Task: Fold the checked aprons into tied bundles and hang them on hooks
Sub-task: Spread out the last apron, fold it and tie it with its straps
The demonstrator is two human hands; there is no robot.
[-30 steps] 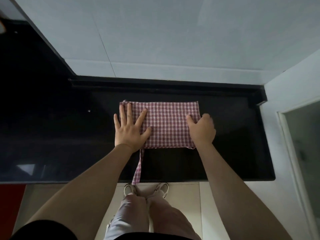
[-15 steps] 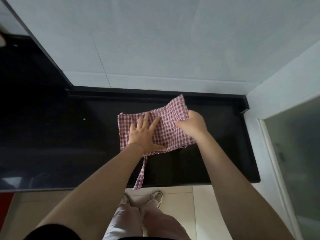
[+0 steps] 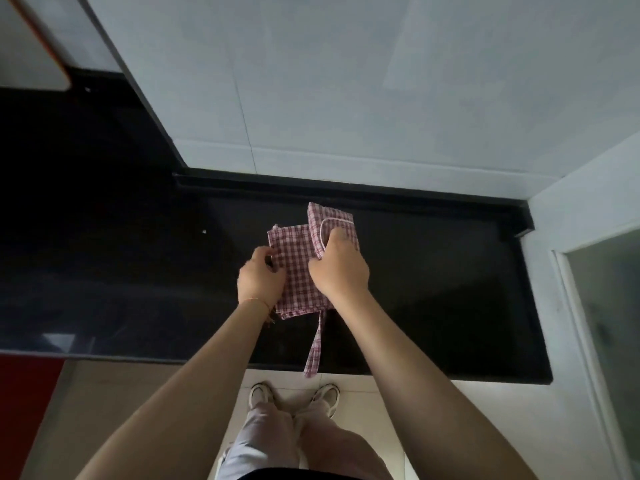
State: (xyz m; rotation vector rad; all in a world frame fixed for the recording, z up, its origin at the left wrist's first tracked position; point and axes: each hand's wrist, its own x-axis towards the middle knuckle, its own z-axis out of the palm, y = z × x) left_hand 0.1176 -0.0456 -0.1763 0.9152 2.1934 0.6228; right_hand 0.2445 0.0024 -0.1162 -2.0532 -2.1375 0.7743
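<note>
Over goes the right half — where we had a wide checked rectangle pressed flat a second ago, the right hand (image 3: 337, 268) has now swept its side across toward the left, and the apron (image 3: 298, 268) has shrunk to a narrow packet on the black worktop (image 3: 433, 289). Its long axis now runs away from us, front edge to back wall, sitting directly between the two hands. We've got the right hand curled over the folded-over flap, fingers closed on the cloth by the pale piped edge, with that upper corner standing a little proud beyond the knuckles. The left hand (image 3: 260, 277) has come off its flat press and now pinches the packet's left edge, fingers curled round it. Both hands are touching the bundle, equally near, so neither has to reach. Trailing back toward us from under the right hand is the tie strap (image 3: 314, 348) — it hangs past the worktop's front lip, and we'd judge that's what gets picked up next for the wrapping.
</note>
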